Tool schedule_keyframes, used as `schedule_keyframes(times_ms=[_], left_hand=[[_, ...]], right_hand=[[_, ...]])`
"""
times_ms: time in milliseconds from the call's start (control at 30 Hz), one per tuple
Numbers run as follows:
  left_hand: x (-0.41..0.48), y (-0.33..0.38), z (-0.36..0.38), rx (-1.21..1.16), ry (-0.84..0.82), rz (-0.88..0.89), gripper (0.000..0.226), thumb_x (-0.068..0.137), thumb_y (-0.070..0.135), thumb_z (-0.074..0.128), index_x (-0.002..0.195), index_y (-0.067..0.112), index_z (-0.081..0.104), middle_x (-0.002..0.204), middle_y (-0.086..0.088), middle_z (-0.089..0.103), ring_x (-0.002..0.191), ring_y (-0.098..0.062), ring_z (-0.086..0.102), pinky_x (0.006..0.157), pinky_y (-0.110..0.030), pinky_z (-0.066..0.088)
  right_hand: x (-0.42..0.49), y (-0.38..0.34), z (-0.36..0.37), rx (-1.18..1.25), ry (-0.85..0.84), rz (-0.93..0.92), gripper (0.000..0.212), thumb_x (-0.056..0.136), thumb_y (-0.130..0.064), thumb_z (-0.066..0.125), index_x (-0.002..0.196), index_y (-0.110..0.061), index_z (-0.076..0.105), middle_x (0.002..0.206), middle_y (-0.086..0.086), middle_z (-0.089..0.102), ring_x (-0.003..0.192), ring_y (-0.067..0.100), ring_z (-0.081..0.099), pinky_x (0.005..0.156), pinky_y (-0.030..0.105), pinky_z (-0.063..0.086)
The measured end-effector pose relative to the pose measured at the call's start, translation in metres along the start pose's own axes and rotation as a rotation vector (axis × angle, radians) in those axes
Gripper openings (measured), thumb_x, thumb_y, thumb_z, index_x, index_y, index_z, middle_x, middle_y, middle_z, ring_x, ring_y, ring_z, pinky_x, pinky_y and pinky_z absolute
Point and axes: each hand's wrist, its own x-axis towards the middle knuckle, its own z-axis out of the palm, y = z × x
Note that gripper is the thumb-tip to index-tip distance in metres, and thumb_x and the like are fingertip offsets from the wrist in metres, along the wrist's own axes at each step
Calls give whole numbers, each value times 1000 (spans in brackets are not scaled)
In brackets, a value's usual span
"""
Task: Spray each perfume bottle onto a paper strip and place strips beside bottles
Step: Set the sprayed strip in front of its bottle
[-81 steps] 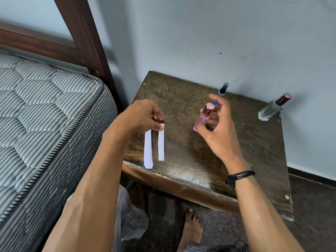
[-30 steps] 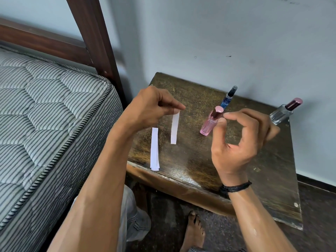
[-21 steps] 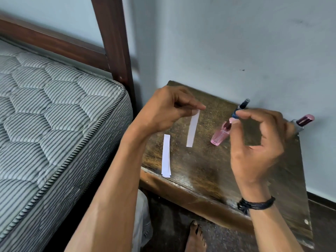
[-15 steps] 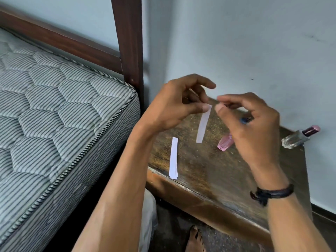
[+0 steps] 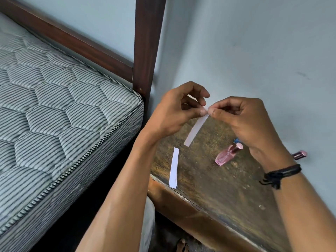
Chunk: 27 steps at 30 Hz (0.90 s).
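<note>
- A mattress [image 5: 54, 115] is seen at far left.
- Spare strips [image 5: 173, 168] overhang the surface's [image 5: 209, 179] front edge.
- One paper strip [image 5: 196, 130] is pinched by left hand [image 5: 174, 110] and right hand [image 5: 243, 120] (fingertips meeting above the surface).
- The pink bottle [image 5: 227, 156] stands rightward, bare wood around it.

No text, label, brand or number can be read anywhere — the pink perfume bottle [image 5: 227, 156] and paper strips [image 5: 173, 168] are seen unmarked.

Both hands, left [image 5: 174, 113] and right [image 5: 243, 120], pinch one paper strip [image 5: 196, 130] above the table [image 5: 218, 188].
</note>
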Motion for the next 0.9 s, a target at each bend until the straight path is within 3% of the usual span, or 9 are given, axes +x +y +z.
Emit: schedule_keyframes(times_ms=[100,167,267,333,433,567,667,900], left_hand=[[2,-10,-2,22,120,-76,20,86,7,77,104,12,71,97,-11,73,87,-25,71,83,-31,58],[1,-18,-4,42,143,-199,12,93,19,71,102,12,76,95,-6,77,88,-19,72,86,-32,56],[-2,-27,-11,-43,142,-418,28,103,28,56,104,10,77,99,-5,78,98,-23,73,87,-35,57],[-4,-26,-20,-142,76,-498,28,102,27,57,110,8,76,105,-8,77,104,-24,72,91,-35,58],[-8,-19,-27,-268,-61,-490,24,91,16,71,111,4,74,108,-15,76,102,-28,72,94,-37,58],[-7,-14,-24,-302,-75,-457,20,85,8,76,101,-4,75,90,-17,75,80,-18,69,78,-28,59],[-8,-12,-23,-281,-84,-446,19,83,8,77,97,-5,75,84,-13,74,75,-17,67,75,-27,58],[-9,-9,-22,-271,-80,-446,4,82,8,78,86,8,79,100,-25,74,79,-19,69,73,-25,59]], right_hand=[[13,-3,2,67,-2,85,5,87,-9,78,85,-14,79,74,-1,77,63,5,66,62,14,52],[23,-5,2,93,8,133,3,87,-7,77,86,-10,79,74,1,78,64,7,66,64,17,53],[36,-9,-3,149,27,202,2,86,-9,77,84,-9,79,77,6,78,66,10,67,67,22,54],[43,-14,-9,207,47,230,3,85,-11,79,83,-9,79,78,8,78,66,12,66,68,24,51],[50,-24,-21,263,75,245,5,84,-10,79,85,-6,78,79,9,78,66,13,64,67,23,50],[50,-36,-31,246,70,202,3,85,-11,79,83,-8,78,77,7,78,65,12,64,68,22,50],[47,-41,-34,213,66,166,4,85,-12,79,82,-9,78,75,4,77,64,10,64,68,22,50],[38,-41,-29,230,66,159,5,84,-13,80,83,-8,79,75,5,74,68,14,64,63,23,51]])
